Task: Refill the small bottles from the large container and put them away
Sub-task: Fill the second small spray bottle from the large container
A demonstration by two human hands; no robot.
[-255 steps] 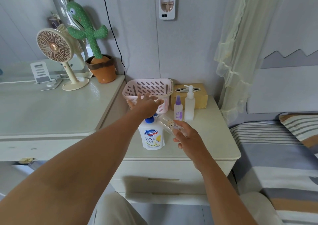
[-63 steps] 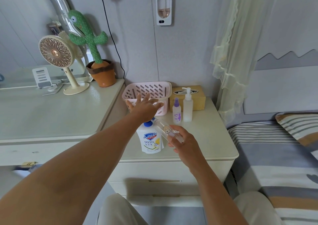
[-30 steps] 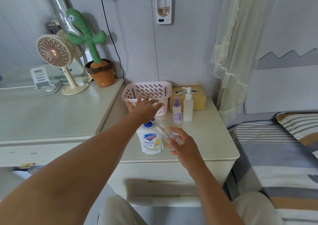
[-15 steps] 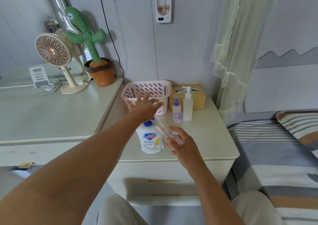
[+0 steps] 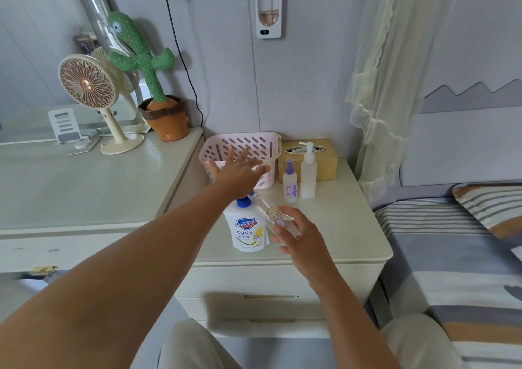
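A large white soap container (image 5: 248, 231) with a blue pump top stands on the nightstand (image 5: 350, 227). My left hand (image 5: 238, 172) lies flat on its pump, fingers spread and straight. My right hand (image 5: 300, 237) holds a small clear bottle (image 5: 275, 217) with a cartoon girl on it, tilted, its mouth against the blue pump spout. Behind stand a small purple-capped spray bottle (image 5: 289, 182) and a taller white pump bottle (image 5: 308, 172). A pink slotted basket (image 5: 245, 148) sits at the back.
A yellow tissue box (image 5: 324, 158) stands behind the two bottles. On the dresser to the left are a desk fan (image 5: 87, 85), a plush cactus in a pot (image 5: 166, 114) and a phone stand (image 5: 66, 127). A striped bed (image 5: 452, 255) lies right.
Both hands keep their places: the left on the pump, the right holding the tilted clear bottle at the spout. Only the view shifts slightly.
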